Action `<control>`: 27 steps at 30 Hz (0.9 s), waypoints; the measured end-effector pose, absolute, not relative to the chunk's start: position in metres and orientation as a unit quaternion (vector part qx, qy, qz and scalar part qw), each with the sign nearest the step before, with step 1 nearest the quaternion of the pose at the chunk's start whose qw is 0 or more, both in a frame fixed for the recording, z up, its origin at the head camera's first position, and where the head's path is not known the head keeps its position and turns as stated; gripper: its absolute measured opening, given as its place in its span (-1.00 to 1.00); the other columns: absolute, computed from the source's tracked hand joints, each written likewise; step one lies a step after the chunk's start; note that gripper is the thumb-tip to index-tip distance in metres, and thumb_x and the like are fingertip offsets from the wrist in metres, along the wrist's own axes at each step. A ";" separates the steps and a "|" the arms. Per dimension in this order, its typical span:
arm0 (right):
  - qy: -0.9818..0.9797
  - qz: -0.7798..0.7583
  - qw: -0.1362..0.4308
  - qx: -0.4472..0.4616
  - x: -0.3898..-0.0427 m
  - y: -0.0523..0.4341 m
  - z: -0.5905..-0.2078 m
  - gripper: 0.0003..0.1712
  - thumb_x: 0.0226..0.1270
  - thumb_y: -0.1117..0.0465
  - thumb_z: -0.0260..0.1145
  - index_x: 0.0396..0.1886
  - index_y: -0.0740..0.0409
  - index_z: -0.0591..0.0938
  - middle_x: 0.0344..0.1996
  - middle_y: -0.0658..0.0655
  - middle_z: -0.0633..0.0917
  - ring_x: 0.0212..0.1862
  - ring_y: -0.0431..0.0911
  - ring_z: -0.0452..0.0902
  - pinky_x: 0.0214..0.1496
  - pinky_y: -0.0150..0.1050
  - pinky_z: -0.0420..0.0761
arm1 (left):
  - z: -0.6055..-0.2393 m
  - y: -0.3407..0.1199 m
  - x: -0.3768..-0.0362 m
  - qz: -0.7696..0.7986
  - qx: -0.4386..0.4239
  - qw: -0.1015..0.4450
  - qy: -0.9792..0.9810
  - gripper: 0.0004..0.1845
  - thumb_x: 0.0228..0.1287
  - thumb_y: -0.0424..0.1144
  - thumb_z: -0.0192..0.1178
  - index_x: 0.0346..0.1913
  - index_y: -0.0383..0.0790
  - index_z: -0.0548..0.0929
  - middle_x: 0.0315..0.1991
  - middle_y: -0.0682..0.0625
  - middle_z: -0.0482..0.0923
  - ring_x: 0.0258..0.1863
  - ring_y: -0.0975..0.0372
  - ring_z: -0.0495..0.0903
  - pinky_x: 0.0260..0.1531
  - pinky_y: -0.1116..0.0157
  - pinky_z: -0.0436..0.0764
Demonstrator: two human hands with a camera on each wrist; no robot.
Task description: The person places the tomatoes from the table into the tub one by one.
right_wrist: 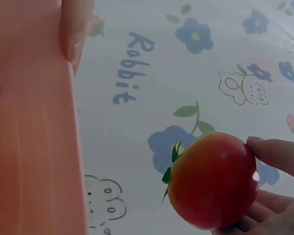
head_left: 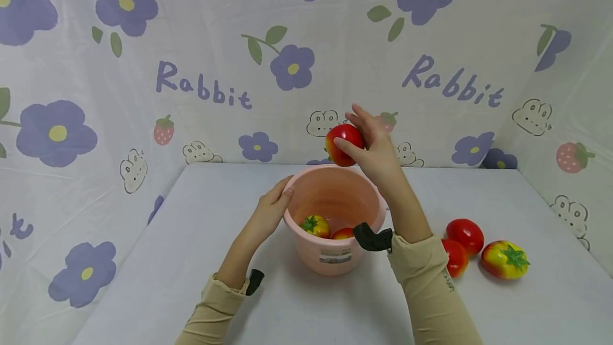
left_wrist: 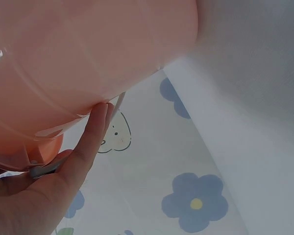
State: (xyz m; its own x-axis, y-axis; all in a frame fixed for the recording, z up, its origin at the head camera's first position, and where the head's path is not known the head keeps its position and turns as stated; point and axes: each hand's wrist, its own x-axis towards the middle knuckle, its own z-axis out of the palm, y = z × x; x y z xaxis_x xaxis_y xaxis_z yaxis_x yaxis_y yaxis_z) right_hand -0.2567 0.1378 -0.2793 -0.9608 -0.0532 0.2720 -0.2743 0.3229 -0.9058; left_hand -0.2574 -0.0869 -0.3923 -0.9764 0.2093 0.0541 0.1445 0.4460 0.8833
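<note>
A pink bucket (head_left: pixel 335 260) stands on the table, its opening tilted toward me. My left hand (head_left: pixel 270 207) grips its left rim, thumb on top; in the left wrist view the fingers (left_wrist: pixel 88 139) lie along the outer wall beside the handle (left_wrist: pixel 46 170). Above the bucket's far rim, my right hand (head_left: pixel 378 153) pinches a red tomato (head_left: pixel 342 145) between thumb and fingers. Green leaves show on that tomato (right_wrist: pixel 213 181) in the right wrist view. Inside the bucket lie a yellow-red tomato (head_left: pixel 316 226) and a red one (head_left: pixel 342 233), partly hidden by the near rim.
Right of the bucket, two red tomatoes (head_left: pixel 465 236) and a yellow-red tomato (head_left: pixel 505 260) lie together on the white table (head_left: pixel 191 238); my right sleeve partly covers one. A flowered cloth with "Rabbit" lettering (head_left: pixel 203 84) hangs behind the table and along its sides.
</note>
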 end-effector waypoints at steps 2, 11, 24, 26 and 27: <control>-0.806 0.575 0.091 0.105 -0.257 0.136 -0.280 -0.12 0.33 0.21 0.32 0.55 -0.13 0.12 0.47 0.02 0.33 0.50 0.01 0.21 0.39 0.01 0.44 | -0.392 -0.087 -0.257 0.517 0.104 0.034 0.849 -0.43 0.52 0.07 -0.15 0.49 0.00 0.23 0.48 -0.06 0.25 0.48 0.00 0.24 0.35 -0.12 0.37; -0.803 0.581 0.066 0.114 -0.260 0.127 -0.282 -0.13 0.33 0.19 0.32 0.54 -0.15 0.13 0.48 -0.01 0.33 0.51 0.01 0.20 0.38 0.02 0.45 | -0.392 -0.087 -0.257 0.514 0.107 0.034 0.850 -0.43 0.52 0.07 -0.16 0.49 0.00 0.23 0.48 -0.06 0.25 0.48 0.00 0.24 0.35 -0.12 0.36; -0.813 0.562 0.058 0.138 -0.257 0.125 -0.285 -0.13 0.34 0.05 0.31 0.55 -0.17 0.10 0.49 0.00 0.30 0.58 -0.10 0.01 0.56 0.04 0.16 | -0.392 -0.087 -0.256 0.517 0.105 0.036 0.849 -0.43 0.52 0.08 -0.16 0.49 0.01 0.22 0.48 -0.04 0.25 0.49 0.00 0.23 0.35 -0.12 0.36; -0.815 0.560 0.059 0.139 -0.256 0.126 -0.285 -0.13 0.34 0.06 0.31 0.55 -0.17 0.10 0.49 0.01 0.30 0.58 -0.09 0.02 0.56 0.05 0.16 | -0.392 -0.087 -0.257 0.516 0.105 0.035 0.849 -0.43 0.52 0.08 -0.16 0.50 0.02 0.22 0.49 -0.04 0.25 0.49 0.00 0.22 0.35 -0.13 0.36; -0.815 0.560 0.059 0.140 -0.256 0.126 -0.285 -0.13 0.34 0.06 0.31 0.55 -0.17 0.10 0.49 0.01 0.30 0.58 -0.09 0.02 0.56 0.06 0.15 | -0.393 -0.087 -0.257 0.516 0.105 0.035 0.850 -0.43 0.52 0.08 -0.16 0.50 0.02 0.22 0.49 -0.04 0.25 0.49 0.00 0.22 0.35 -0.13 0.36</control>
State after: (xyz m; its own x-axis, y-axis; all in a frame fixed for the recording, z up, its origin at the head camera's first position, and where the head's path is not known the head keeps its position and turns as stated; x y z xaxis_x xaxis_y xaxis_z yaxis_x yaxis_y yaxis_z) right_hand -0.2562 0.1256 -0.2851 -0.9539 -0.1622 0.2524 -0.2938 0.3342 -0.8955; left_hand -0.2571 -0.0870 -0.3927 -0.9755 0.2147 0.0486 0.1423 0.4463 0.8835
